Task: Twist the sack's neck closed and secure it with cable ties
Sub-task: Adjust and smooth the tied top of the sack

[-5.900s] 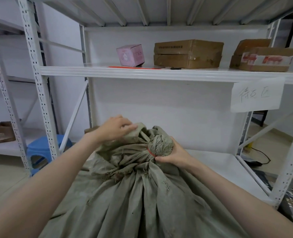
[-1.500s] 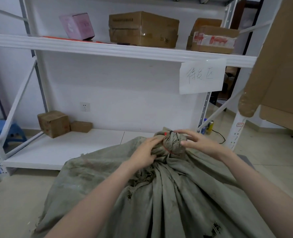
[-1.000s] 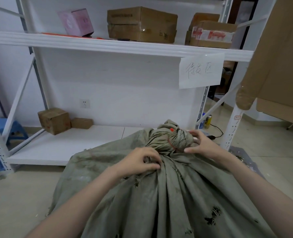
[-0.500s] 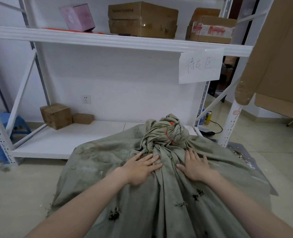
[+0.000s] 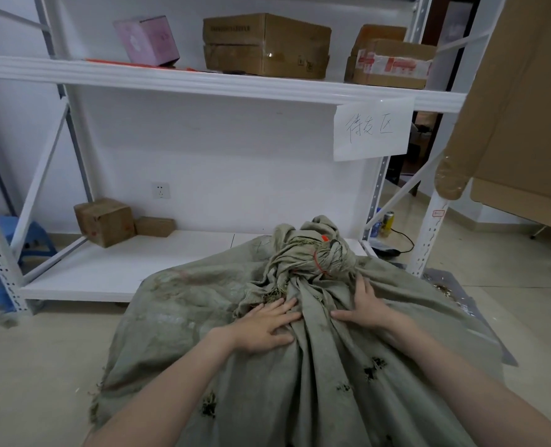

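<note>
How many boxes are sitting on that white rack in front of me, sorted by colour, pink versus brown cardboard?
Pink boxes: 1, on the upper shelf
Brown cardboard boxes, upper shelf: 3, a large one and a taped one with another behind it
Brown cardboard boxes, lower shelf: 2, a bigger one and a small flat one
Total: 6 boxes

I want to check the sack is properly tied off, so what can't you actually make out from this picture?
All from the head view:
- Red cable tie: only a thin arc shows; the bunched neck hides its lock and far side.
- Whether a second tie is on: the folds hide it.
- Sack contents: covered by cloth; its near part runs off the bottom edge.
- Cloth under the left hand and right hand: both lie flat on it, covering it.
</note>
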